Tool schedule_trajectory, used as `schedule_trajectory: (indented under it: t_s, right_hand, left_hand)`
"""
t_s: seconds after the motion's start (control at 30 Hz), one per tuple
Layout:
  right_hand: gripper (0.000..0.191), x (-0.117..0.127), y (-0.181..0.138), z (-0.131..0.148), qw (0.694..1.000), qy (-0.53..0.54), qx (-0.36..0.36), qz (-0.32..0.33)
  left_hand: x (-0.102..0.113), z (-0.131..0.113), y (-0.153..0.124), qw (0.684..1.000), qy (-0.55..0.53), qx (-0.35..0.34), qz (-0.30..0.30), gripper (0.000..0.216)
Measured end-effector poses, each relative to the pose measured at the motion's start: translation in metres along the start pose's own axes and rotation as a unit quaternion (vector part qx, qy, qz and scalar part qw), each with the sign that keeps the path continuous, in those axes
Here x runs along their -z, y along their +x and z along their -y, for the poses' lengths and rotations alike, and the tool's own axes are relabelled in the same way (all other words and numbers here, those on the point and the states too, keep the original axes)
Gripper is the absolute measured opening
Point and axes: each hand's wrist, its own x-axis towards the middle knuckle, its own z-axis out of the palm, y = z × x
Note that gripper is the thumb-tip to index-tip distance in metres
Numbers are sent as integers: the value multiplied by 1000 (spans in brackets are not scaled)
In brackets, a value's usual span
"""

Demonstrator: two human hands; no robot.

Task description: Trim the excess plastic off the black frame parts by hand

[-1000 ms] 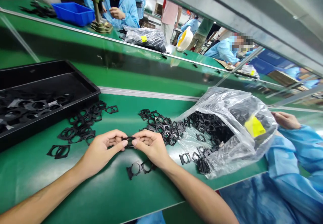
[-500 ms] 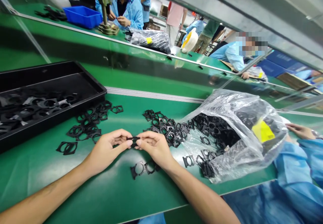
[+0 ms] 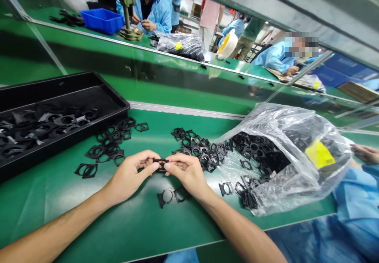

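My left hand (image 3: pixel 132 173) and my right hand (image 3: pixel 186 170) meet over the green bench, both pinching one small black plastic ring part (image 3: pixel 160 163) between thumbs and fingertips. Just below the hands a joined pair of ring parts (image 3: pixel 171 195) lies flat on the mat. A heap of the same black parts (image 3: pixel 195 146) spills from a clear plastic bag (image 3: pixel 291 156) to the right of my right hand. Left of my left hand lies another loose cluster of parts (image 3: pixel 111 144).
A black tray (image 3: pixel 97 83) holding several ring parts sits at the left. A co-worker's blue sleeve (image 3: pixel 352 211) and hand (image 3: pixel 365 153) are at the right edge. Beyond the conveyor rail are a blue bin (image 3: pixel 102 20), a dark bag (image 3: pixel 180 45) and seated people in blue coats.
My hands keep the same pinch on the ring part. The view has shifted slightly, so everything sits a little further right in the picture. The co-worker's hand has drawn back toward the right edge.
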Motion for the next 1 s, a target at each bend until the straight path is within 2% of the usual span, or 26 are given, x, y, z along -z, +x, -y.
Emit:
schedule_trajectory:
  t_s: [0.2,0.4,0.63,0.77,0.9,1.0]
  right_hand:
    - [33,1,1,-1,1000,-10,7,3]
    - [20,2,0,-2,992,-107,71,-11]
    - [15,6,3,-1,963,-219,160,-11]
    - [16,10,11,5,942,-273,193,8]
    - [20,20,21,14,894,-352,275,-30]
    - [20,31,28,15,838,-427,337,-43]
  left_hand:
    - [0,-1,1,1000,7,2,-7,23]
    - [3,4,4,1000,-5,8,-14,23]
    - [-1,7,9,999,-24,-2,-32,25]
    - [1,8,16,999,15,-24,-36,23]
    - [27,-7,26,983,110,-120,-90,22]
    - [69,-25,33,946,193,-196,-174,21]
